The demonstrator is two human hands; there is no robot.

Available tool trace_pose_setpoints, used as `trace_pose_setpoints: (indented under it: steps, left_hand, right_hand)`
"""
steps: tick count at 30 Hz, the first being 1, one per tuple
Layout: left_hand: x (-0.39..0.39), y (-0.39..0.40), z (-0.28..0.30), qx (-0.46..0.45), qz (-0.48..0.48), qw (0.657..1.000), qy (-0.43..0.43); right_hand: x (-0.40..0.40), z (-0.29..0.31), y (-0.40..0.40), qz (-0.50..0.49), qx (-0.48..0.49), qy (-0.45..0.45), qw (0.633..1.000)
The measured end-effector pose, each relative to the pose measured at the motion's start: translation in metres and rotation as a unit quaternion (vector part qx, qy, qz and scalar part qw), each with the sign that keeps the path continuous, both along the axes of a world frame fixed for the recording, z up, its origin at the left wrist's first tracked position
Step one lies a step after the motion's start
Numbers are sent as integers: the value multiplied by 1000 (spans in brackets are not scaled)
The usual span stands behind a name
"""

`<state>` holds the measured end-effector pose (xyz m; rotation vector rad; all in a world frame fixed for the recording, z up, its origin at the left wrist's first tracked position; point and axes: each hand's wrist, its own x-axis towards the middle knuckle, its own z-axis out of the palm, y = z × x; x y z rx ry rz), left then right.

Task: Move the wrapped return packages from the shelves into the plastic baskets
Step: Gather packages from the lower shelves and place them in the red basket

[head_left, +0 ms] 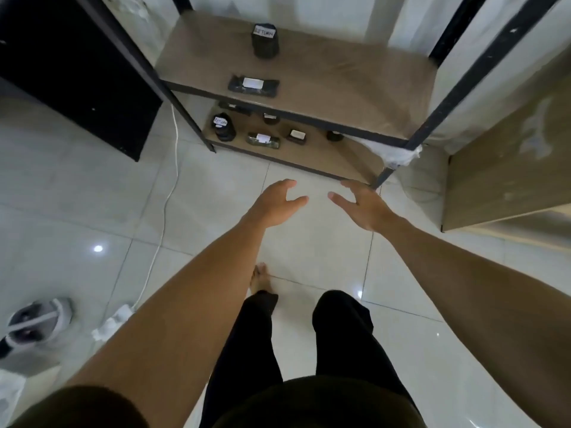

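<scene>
Both arms reach forward over the tiled floor (92, 193) in front of a metal shelving unit. The left hand (276, 205) is spread with relaxed, slightly bent fingers and holds nothing. The right hand (363, 206) mirrors it, fingers apart and empty, its fingertips near the front edge of the lower shelf (340, 160) without clearly touching it.

The wrapped packages all sit on the shelves. On the upper shelf (340, 75) an upright dark cylindrical package (265, 41) with a white label reading "RETURN" stands toward the back, and a flat dark package (253, 85) with a white label lies near the front edge. On the lower shelf, a round dark package (224, 126) with a label stands at the left, a flat greenish package (263, 140) lies just to its right, and a small boxy package (297, 136) sits beside that. Farther back, partly under the upper shelf, are what seem to be three or four more small dark packages, too shadowed to make out well.

A white cable (167, 193) runs across the floor on the left, ending at a white power strip (112, 322). A grey and white shoe-like object (37, 322) lies at the far left. The person's black trousers (340, 335) and one bare foot (259, 279) show below the arms.
</scene>
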<state>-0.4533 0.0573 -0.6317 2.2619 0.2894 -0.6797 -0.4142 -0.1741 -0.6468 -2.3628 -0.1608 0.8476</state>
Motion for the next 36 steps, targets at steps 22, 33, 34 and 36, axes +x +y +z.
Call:
trace_pose_setpoints:
  steps: [22,33,34,36]
  left_hand:
    - [251,91,-419,-62,-66,987,-130]
    - [299,57,-540,-101,-116,967,-203]
    - [298,58,-542,-101,-114,966,-209]
    - [295,62,-546,-104,-104,964,-220]
  right_hand:
    - [222,-431,81,-293,58,-81,951]
    - [377,-535,70,-423,53,-224,876]
    - [391,-537,69,-423,35,-215,880]
    - [408,-539,70,-410,-10,-193,891]
